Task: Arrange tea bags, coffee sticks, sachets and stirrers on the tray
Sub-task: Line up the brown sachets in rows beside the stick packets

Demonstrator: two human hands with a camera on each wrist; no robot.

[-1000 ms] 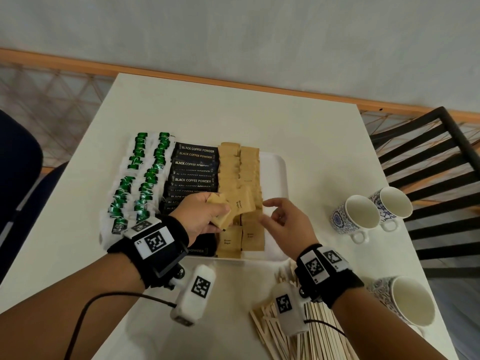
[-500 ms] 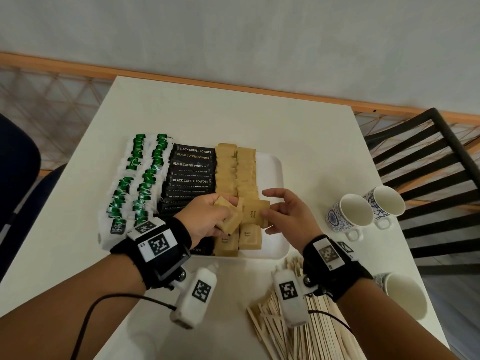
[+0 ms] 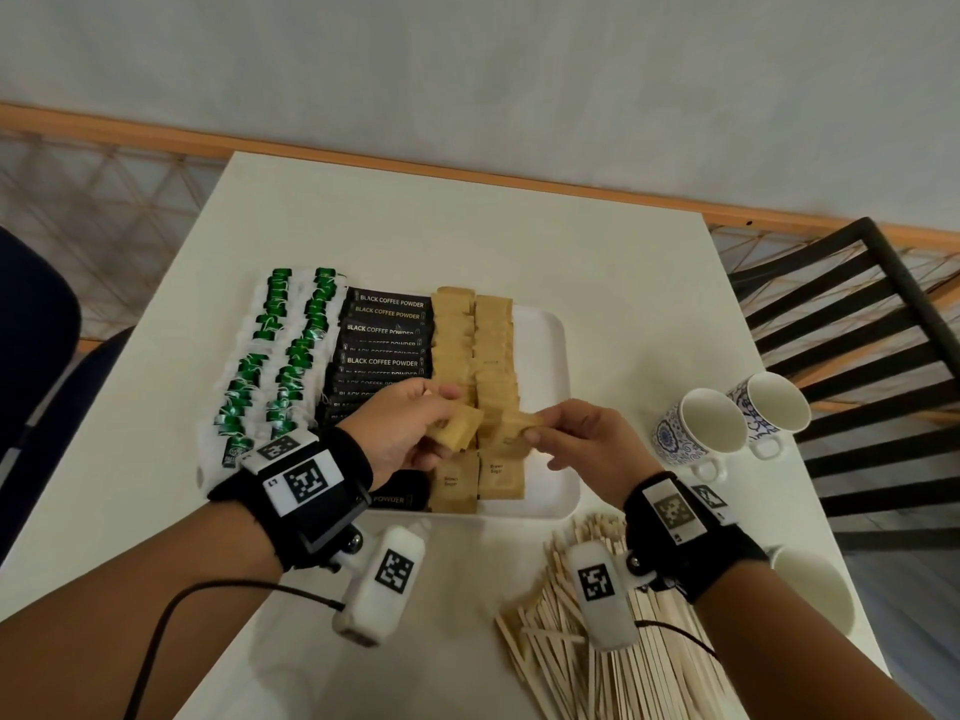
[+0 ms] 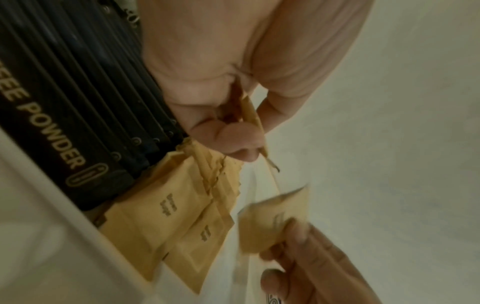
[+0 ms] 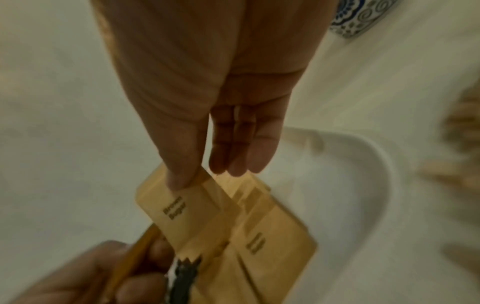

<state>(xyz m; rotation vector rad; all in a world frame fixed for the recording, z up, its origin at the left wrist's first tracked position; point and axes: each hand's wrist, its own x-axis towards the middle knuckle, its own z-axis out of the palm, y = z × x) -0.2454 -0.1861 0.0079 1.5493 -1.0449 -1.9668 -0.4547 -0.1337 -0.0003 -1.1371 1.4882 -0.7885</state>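
A white tray holds rows of green-tagged tea bags, black coffee sticks and brown sugar sachets. My left hand grips a small stack of brown sachets above the tray's near part; the left wrist view shows the stack edge-on between thumb and fingers. My right hand pinches one brown sachet by its corner, seen in the right wrist view as a sachet under the thumb. Wooden stirrers lie in a pile on the table near me.
Two patterned cups stand right of the tray, and a third cup sits nearer at the right edge. A black slatted chair stands right of the white table. A dark chair is at the left.
My right hand came in to the left hand's stack, took one sachet and now draws it slightly to the right. The left hand kept its stack over the tray.
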